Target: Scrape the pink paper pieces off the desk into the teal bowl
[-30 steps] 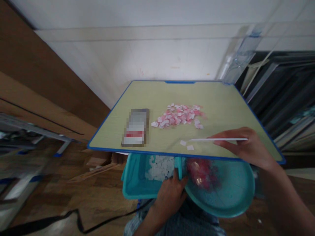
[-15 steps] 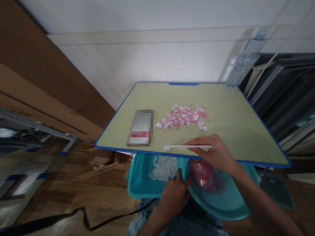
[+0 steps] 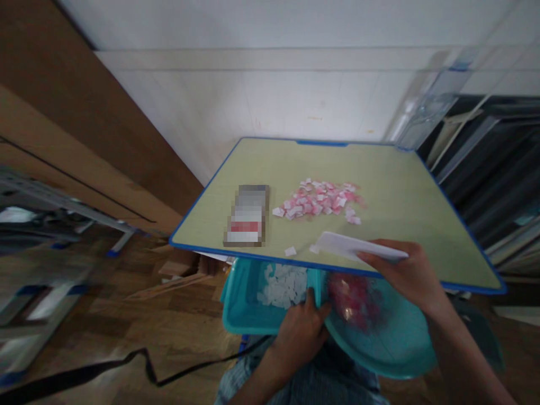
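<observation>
My right hand (image 3: 407,275) pinches a flat white strip (image 3: 350,244) low over the front of the pale green table (image 3: 392,185). Its broad face now shows, with the left end raised. Two small white squares (image 3: 290,251) lie loose near the front edge, to the strip's left. Farther back spreads a pile of pink and white paper-like squares (image 3: 316,201). Below the table my left hand (image 3: 301,329) is closed where the rectangular teal tub (image 3: 244,323) meets the round teal basin (image 3: 390,365). White pieces (image 3: 284,287) fill part of the tub.
A blurred-out phone-like thing (image 3: 248,216) lies on the table's left side. In the basin sits a shiny clear bag with red contents (image 3: 354,301). A clear bottle (image 3: 434,107) stands at the back right by the wall. A black strap (image 3: 143,360) crosses at lower left.
My right hand has moved right and turned the strip from edge-on to broad side. Two white squares now lie at the front edge where the strip's tip was. The left hand stays put.
</observation>
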